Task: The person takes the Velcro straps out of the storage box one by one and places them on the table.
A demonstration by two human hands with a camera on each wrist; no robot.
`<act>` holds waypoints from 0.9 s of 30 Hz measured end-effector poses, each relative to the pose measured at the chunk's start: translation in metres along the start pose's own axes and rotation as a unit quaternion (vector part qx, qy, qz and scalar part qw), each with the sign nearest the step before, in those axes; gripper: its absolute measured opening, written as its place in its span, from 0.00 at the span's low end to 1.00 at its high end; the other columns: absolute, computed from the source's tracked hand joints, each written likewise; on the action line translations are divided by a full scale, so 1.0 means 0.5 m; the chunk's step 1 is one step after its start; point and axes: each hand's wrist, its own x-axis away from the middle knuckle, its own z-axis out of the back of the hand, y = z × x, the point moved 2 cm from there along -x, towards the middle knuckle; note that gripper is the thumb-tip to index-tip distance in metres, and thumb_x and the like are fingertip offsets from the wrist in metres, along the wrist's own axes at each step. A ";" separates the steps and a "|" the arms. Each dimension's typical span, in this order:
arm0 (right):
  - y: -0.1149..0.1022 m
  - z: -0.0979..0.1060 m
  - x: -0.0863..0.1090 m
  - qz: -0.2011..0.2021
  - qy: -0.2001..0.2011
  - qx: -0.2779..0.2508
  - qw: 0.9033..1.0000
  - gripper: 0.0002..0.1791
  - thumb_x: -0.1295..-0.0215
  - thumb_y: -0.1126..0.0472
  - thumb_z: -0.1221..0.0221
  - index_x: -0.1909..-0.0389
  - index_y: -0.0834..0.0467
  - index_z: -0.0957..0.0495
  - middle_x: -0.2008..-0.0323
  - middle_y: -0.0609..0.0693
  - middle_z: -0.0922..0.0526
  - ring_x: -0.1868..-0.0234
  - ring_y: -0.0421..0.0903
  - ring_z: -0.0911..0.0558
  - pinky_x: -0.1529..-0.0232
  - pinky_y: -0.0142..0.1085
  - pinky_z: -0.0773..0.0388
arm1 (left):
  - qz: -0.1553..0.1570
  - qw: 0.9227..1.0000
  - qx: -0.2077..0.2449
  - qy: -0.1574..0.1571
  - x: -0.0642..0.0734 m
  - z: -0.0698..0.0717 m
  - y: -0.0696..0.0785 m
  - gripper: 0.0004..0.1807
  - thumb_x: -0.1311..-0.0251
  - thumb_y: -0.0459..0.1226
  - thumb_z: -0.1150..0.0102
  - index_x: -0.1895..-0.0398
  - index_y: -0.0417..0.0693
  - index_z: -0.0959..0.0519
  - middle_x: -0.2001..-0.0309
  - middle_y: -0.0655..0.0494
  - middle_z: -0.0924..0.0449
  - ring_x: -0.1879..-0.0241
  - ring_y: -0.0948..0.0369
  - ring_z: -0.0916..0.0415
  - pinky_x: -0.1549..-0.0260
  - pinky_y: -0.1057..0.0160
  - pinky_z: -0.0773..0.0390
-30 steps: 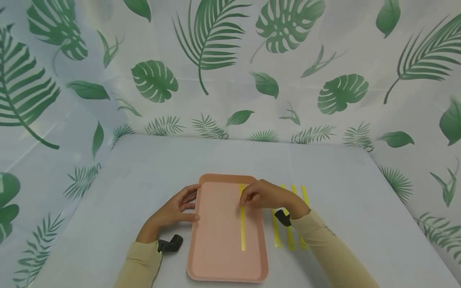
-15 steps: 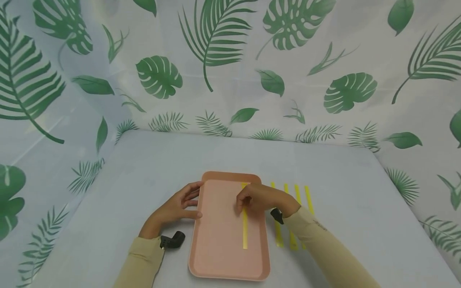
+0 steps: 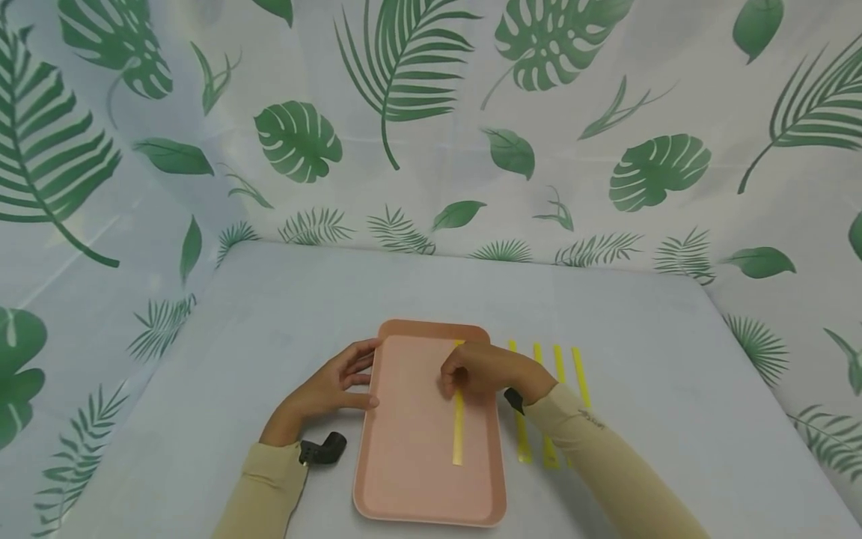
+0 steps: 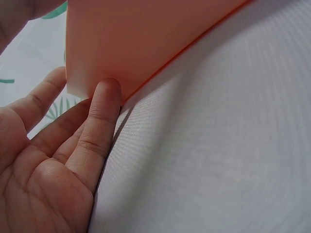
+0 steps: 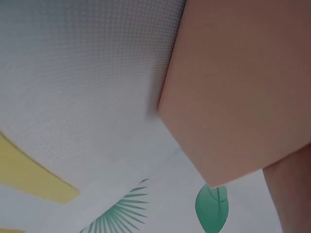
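Note:
A pink tray [image 3: 417, 449] lies on the table, its long sides running away from me. My left hand [image 3: 330, 389] rests at its left side, thumb on the rim. In the left wrist view, relaxed fingers [image 4: 104, 102] touch the tray's outer wall [image 4: 121, 39]. Inside the tray, toward the right, a thin yellow strip [image 3: 458, 442] lies lengthwise. Over its far half is my right hand [image 3: 481, 367], fingers bent down; whether the fingertips pinch or press the strip is hidden. The right wrist view mostly shows the tray's outer wall [image 5: 233, 87].
Several more yellow strips [image 3: 521, 438] lie side by side on the white table [image 3: 303, 292], right of the tray and partly under the right forearm. A leaf-patterned cloth [image 3: 431, 165] stands behind the table and along its sides.
My right hand has shifted slightly left and nearer along the yellow strip, then stays almost still. The left hand keeps its place at the tray. The head view has turned a little.

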 end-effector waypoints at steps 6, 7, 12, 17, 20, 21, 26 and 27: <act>-0.006 0.000 -0.005 0.001 0.002 0.003 1.000 0.22 0.54 0.89 0.50 0.79 0.59 0.22 0.80 0.39 0.30 0.73 0.33 0.39 0.69 0.27 0.41 | 0.001 1.000 -0.007 0.002 0.000 0.001 0.000 0.55 0.37 0.32 0.22 0.16 0.28 0.50 0.19 0.24 0.47 0.30 0.36 0.27 0.41 0.63 0.17; -0.007 0.000 -0.006 0.004 0.003 0.003 1.000 0.21 0.55 0.89 0.50 0.80 0.59 0.23 0.80 0.38 0.32 0.73 0.33 0.40 0.69 0.27 0.42 | 0.001 1.000 -0.006 0.002 0.000 0.001 -0.001 0.55 0.37 0.32 0.22 0.16 0.28 0.50 0.19 0.24 0.47 0.30 0.36 0.27 0.41 0.63 0.17; -0.009 0.001 -0.005 0.004 0.010 -0.002 1.000 0.23 0.59 0.90 0.54 0.81 0.59 0.23 0.81 0.38 0.31 0.74 0.31 0.40 0.71 0.26 0.42 | 0.008 1.000 0.001 0.005 -0.001 0.000 -0.003 0.56 0.38 0.30 0.22 0.15 0.29 0.49 0.18 0.26 0.47 0.29 0.32 0.30 0.40 0.64 0.17; -0.008 0.002 0.002 0.000 0.018 -0.005 1.000 0.25 0.61 0.90 0.57 0.81 0.59 0.22 0.81 0.41 0.27 0.75 0.32 0.38 0.72 0.27 0.41 | 0.009 1.000 0.001 0.006 -0.003 -0.001 0.001 0.56 0.38 0.31 0.22 0.15 0.29 0.49 0.19 0.25 0.46 0.29 0.32 0.30 0.41 0.64 0.17; -0.007 0.003 0.007 0.000 0.022 -0.005 1.000 0.25 0.61 0.91 0.55 0.80 0.58 0.22 0.81 0.42 0.25 0.74 0.32 0.37 0.72 0.26 0.39 | 0.004 1.000 0.000 0.004 -0.003 -0.001 0.002 0.56 0.38 0.31 0.22 0.16 0.28 0.50 0.19 0.24 0.46 0.29 0.31 0.31 0.40 0.64 0.17; -0.007 0.004 0.009 -0.003 0.023 -0.010 1.000 0.25 0.60 0.91 0.54 0.80 0.58 0.21 0.80 0.42 0.24 0.74 0.33 0.37 0.72 0.26 0.38 | 0.002 1.000 0.000 0.004 -0.003 -0.001 0.002 0.56 0.38 0.31 0.22 0.16 0.28 0.50 0.19 0.24 0.46 0.29 0.31 0.30 0.40 0.64 0.18; -0.013 0.013 0.022 -0.005 0.048 -0.027 0.998 0.24 0.54 0.89 0.48 0.76 0.56 0.19 0.77 0.39 0.24 0.72 0.34 0.34 0.69 0.29 0.32 | -0.002 1.000 0.004 0.000 -0.001 -0.001 -0.003 0.56 0.37 0.31 0.22 0.16 0.27 0.51 0.19 0.24 0.46 0.30 0.35 0.28 0.40 0.64 0.17; -0.014 0.015 0.025 -0.004 0.057 -0.035 0.998 0.24 0.52 0.88 0.47 0.75 0.55 0.19 0.76 0.38 0.24 0.71 0.34 0.32 0.68 0.31 0.31 | -0.002 1.000 0.004 0.000 0.000 -0.002 -0.004 0.55 0.37 0.31 0.23 0.16 0.28 0.51 0.19 0.24 0.46 0.30 0.35 0.28 0.40 0.64 0.17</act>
